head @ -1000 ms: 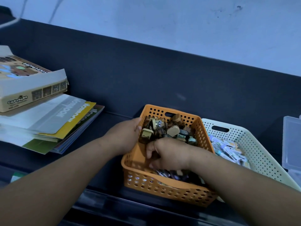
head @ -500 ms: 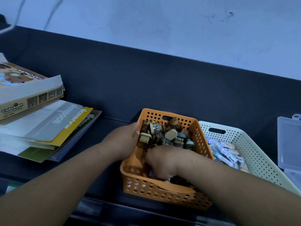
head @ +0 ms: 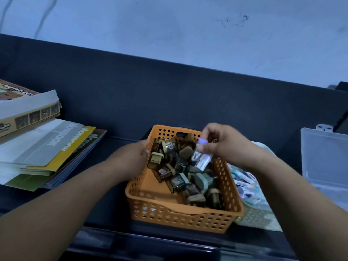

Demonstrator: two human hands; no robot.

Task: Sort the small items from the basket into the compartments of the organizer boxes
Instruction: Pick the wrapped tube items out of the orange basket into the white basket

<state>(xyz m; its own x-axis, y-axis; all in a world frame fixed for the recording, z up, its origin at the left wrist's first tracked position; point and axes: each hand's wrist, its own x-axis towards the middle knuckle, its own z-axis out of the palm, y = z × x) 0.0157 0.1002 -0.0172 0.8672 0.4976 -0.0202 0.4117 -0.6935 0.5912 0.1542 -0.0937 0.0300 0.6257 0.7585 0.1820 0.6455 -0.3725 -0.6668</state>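
Orange basket [head: 178,217] rim gripped by left hand [head: 130,162], right hand [head: 224,146] pinching white packet [head: 201,160] (long axis roughly upright)

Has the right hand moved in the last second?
Yes. The right hand has risen from the near half of the orange basket to its far right rim, pinching a small white item.

Dark ledge [head: 120,143] bears booklet stack [head: 56,147], orange basket [head: 180,217], white basket [head: 256,217], clear organizer box [head: 323,159].
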